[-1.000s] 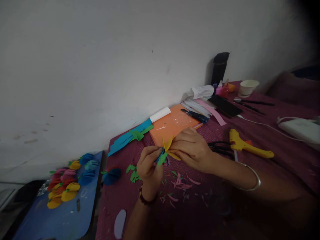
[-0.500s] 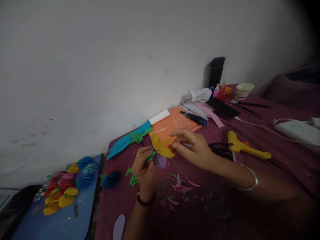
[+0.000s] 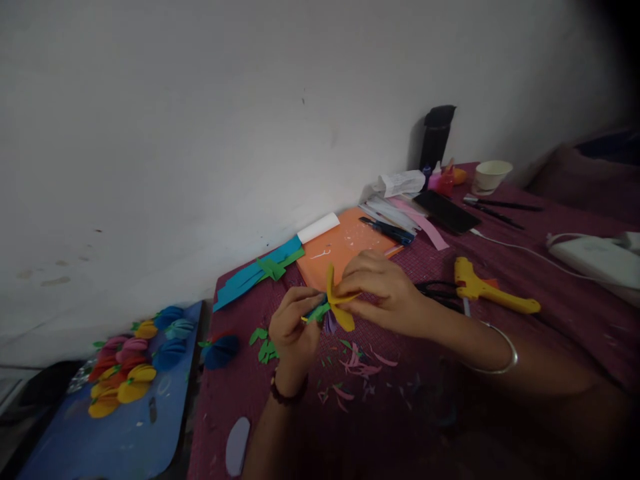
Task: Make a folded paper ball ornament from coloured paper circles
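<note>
My left hand [image 3: 296, 327] is closed around the green and dark base of a yellow paper flower [image 3: 344, 319], held up over the table. Its yellow petals point toward my right hand [image 3: 383, 293], whose thumb and fingers pinch one of them from the right. Part of the flower is hidden behind the fingers. Just below it a purple paper piece [image 3: 330, 325] shows partly. Small green paper leaves [image 3: 267, 351] lie by my left wrist, and pink paper scraps [image 3: 361, 363] are scattered below the hands.
An orange sheet [image 3: 320, 260] with a cutter [image 3: 387, 230], blue paper strips [image 3: 255, 280] and a phone [image 3: 445, 210] lie behind. A yellow glue gun [image 3: 493, 290] rests at right, near a paper cup [image 3: 491, 177]. Colourful paper balls [image 3: 135, 383] sit on a blue board [image 3: 125, 447] at left.
My right hand has moved left and closed on a petal of the yellow flower. The flower has turned, its petals now seen more edge-on. The left hand keeps its hold.
</note>
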A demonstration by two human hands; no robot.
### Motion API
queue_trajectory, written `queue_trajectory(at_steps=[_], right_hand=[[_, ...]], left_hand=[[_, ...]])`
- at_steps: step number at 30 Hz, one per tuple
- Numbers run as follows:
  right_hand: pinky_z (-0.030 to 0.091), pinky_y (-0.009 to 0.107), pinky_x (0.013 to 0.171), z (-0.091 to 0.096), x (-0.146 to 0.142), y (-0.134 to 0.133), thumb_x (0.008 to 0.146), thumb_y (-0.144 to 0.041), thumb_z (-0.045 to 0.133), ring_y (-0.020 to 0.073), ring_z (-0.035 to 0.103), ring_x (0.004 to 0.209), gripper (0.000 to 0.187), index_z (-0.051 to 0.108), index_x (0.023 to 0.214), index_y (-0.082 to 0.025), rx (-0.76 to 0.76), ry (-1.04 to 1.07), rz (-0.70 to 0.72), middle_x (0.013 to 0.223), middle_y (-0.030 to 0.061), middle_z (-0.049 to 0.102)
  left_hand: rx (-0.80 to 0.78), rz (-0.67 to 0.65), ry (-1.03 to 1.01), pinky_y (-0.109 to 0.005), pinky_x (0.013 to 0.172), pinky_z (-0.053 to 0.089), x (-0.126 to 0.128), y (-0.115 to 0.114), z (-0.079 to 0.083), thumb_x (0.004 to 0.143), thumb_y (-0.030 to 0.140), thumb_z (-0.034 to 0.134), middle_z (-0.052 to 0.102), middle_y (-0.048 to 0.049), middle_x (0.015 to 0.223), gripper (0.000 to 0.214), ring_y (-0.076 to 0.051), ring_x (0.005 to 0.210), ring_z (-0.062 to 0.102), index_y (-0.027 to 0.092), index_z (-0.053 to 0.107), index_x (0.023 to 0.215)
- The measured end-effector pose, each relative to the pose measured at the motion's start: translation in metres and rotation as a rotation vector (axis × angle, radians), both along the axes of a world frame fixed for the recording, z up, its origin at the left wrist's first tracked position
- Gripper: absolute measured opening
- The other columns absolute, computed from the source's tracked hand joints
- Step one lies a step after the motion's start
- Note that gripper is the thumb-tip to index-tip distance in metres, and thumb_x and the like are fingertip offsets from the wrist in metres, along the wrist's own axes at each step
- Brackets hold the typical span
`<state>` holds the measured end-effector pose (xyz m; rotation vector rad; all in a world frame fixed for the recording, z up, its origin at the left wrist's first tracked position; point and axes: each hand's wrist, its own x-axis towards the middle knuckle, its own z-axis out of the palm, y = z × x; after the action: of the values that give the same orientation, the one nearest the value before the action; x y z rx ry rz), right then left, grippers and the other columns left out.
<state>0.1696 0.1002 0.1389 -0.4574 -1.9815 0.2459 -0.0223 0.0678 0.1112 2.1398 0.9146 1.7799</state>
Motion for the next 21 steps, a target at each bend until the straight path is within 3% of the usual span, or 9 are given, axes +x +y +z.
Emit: queue_trajectory(at_steps=[4, 9, 12, 14, 17, 21], right_hand=[[0.038, 0.032, 0.072, 0.0015, 0.0023, -0.0002, 0.091, -0.024, 0.056, 0.0134, 0.057, 0.074, 0.013, 0.066, 0.084, -0.018, 0.008, -0.042, 0.029, 0.075, 0.0016, 0.066], [0.041, 0.027, 0.068, 0.0015, 0.0042, 0.0024, 0.092, -0.028, 0.056, 0.0104, 0.056, 0.068, 0.019, 0.065, 0.078, -0.019, -0.116, -0.019, 0.11, 0.068, -0.0008, 0.062], [0.045, 0.026, 0.07, 0.0017, 0.0061, 0.0033, 0.089, -0.027, 0.06, 0.0108, 0.059, 0.075, 0.009, 0.065, 0.091, -0.02, -0.252, 0.004, 0.197, 0.079, 0.0002, 0.065], [0.048, 0.028, 0.075, 0.001, 0.0068, 0.0034, 0.085, -0.025, 0.063, 0.0126, 0.06, 0.085, 0.023, 0.061, 0.107, -0.021, -0.33, 0.069, 0.217, 0.092, 0.0026, 0.064], [0.048, 0.033, 0.085, -0.0011, 0.0057, 0.0028, 0.081, -0.021, 0.066, 0.0158, 0.058, 0.096, 0.043, 0.053, 0.122, -0.022, -0.295, 0.207, 0.136, 0.105, 0.0054, 0.059], [0.047, 0.034, 0.083, -0.0034, 0.0011, 0.0005, 0.08, -0.014, 0.063, 0.0167, 0.056, 0.095, 0.032, 0.055, 0.109, -0.023, -0.151, 0.274, -0.008, 0.099, 0.004, 0.058]], left_hand=[[-0.011, -0.047, 0.083, -0.027, 0.066, 0.051, -0.0029, -0.0017, 0.006, 0.083, 0.013, 0.059, 0.068, -0.0048, 0.086, 0.019, -0.015, 0.079, 0.063, 0.022, 0.069, 0.096], [-0.093, -0.1, 0.113, -0.027, 0.062, 0.05, -0.0052, -0.003, 0.0098, 0.084, 0.019, 0.062, 0.068, -0.006, 0.08, 0.011, -0.015, 0.073, 0.063, 0.019, 0.071, 0.091], [-0.101, -0.082, 0.107, -0.026, 0.061, 0.049, -0.0049, -0.0035, 0.0104, 0.084, 0.017, 0.062, 0.068, -0.0047, 0.079, 0.012, -0.014, 0.072, 0.062, 0.021, 0.071, 0.091], [-0.074, -0.079, 0.083, -0.026, 0.062, 0.049, -0.005, -0.0036, 0.0095, 0.084, 0.018, 0.062, 0.067, -0.0047, 0.08, 0.014, -0.015, 0.073, 0.062, 0.022, 0.071, 0.094], [-0.006, -0.01, 0.008, -0.028, 0.064, 0.05, -0.0065, -0.004, 0.0062, 0.084, 0.021, 0.062, 0.068, -0.0054, 0.083, 0.015, -0.016, 0.076, 0.062, 0.022, 0.071, 0.096], [0.082, 0.143, -0.093, -0.031, 0.068, 0.051, -0.0093, -0.0055, 0.0009, 0.081, 0.015, 0.064, 0.068, -0.004, 0.084, 0.015, -0.016, 0.078, 0.062, 0.023, 0.071, 0.092]])
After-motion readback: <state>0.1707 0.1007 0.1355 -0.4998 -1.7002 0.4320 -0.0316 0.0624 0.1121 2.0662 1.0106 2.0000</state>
